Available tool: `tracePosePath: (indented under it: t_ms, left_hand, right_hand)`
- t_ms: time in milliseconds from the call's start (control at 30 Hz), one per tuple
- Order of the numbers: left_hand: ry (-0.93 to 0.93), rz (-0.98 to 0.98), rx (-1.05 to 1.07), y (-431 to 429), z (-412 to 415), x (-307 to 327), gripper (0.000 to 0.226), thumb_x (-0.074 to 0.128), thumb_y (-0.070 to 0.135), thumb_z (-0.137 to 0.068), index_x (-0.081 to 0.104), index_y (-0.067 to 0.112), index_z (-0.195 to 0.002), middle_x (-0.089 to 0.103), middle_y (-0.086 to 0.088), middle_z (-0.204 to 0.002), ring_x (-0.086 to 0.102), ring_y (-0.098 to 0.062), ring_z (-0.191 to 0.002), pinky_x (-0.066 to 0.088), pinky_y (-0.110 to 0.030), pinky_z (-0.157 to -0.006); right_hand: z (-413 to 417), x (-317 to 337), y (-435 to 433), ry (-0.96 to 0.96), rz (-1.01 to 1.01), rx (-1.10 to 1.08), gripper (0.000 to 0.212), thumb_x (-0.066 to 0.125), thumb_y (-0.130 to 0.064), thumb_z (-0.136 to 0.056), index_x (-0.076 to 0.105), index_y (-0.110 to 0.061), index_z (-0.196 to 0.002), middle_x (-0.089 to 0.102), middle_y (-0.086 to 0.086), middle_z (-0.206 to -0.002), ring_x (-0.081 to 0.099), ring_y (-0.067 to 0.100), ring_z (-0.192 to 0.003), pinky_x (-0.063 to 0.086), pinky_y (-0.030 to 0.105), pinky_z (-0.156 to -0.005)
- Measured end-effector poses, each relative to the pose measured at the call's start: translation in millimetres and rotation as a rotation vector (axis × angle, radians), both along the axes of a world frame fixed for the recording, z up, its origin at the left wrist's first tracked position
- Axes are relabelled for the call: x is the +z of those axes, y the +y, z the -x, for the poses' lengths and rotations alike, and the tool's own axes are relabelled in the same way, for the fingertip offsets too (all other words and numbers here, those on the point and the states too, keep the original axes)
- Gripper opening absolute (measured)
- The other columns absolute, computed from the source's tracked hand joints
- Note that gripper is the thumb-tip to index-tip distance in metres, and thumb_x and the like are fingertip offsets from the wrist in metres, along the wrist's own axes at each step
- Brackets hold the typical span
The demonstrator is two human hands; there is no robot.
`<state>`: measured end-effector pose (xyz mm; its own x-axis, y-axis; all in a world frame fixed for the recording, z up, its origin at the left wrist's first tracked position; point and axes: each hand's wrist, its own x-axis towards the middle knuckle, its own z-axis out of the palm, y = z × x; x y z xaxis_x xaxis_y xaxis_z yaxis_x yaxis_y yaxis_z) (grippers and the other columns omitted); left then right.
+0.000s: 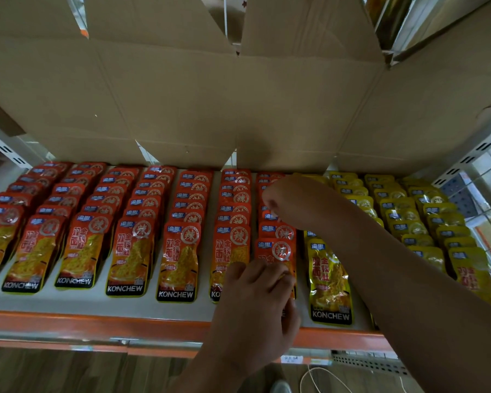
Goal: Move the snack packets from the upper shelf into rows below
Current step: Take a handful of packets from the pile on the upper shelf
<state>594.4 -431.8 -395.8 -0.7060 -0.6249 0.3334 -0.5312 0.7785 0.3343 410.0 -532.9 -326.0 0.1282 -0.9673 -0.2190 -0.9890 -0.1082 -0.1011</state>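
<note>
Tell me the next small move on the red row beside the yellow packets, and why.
Probably ease the front packet back with the left hand so the row closes up. That hand grips it near the shelf edge, while the right hand is at packets farther back, and this row looks looser than its neighbours.

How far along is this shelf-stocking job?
Mostly done, it seems: six rows of red foil snack packets and several yellow foil rows lie filled. In hand: the seventh red row, its front packet gripped by the left hand, right hand reaching behind. What remains in the brown cardboard box is hidden.
</note>
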Motion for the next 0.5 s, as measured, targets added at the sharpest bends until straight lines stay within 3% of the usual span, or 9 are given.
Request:
tracePosePath:
  t_ms: [167,333,500]
  left_hand:
    - [-0.007,-0.007,0.003,0.2,-0.1,-0.1,0.028,0.063,0.038,-0.087,0.071,0.024,-0.109,0.065,0.009,-0.116,0.056,-0.013,-0.106,0.045,-0.038,-0.087]
    - [-0.002,0.001,-0.002,0.2,-0.6,0.1,0.027,0.064,0.037,-0.087,0.071,0.023,-0.109,0.065,0.009,-0.115,0.057,-0.014,-0.106,0.045,-0.039,-0.086]
    - [0.004,0.005,-0.004,0.2,-0.3,-0.4,0.026,0.064,0.036,-0.087,0.072,0.023,-0.108,0.065,0.009,-0.114,0.057,-0.013,-0.105,0.045,-0.040,-0.086]
  right_hand:
    - [-1.0,0.1,-2.4,-0.005,-0.038,-0.019,0.040,0.064,-0.013,-0.093,0.040,-0.030,-0.065,0.045,-0.009,-0.070,0.043,0.005,-0.064,0.026,0.020,-0.055]
    - [-5.1,2.2,-2.3,-0.003,-0.048,-0.034,0.032,0.063,-0.014,-0.094,0.044,-0.028,-0.072,0.049,-0.006,-0.082,0.050,0.013,-0.080,0.036,0.026,-0.072]
    - [1.4,0.8,2.0,-0.066,0.023,-0.048,0.014,0.063,-0.024,-0.096,0.057,-0.025,-0.083,0.060,-0.005,-0.087,0.061,0.016,-0.085,0.047,0.032,-0.072]
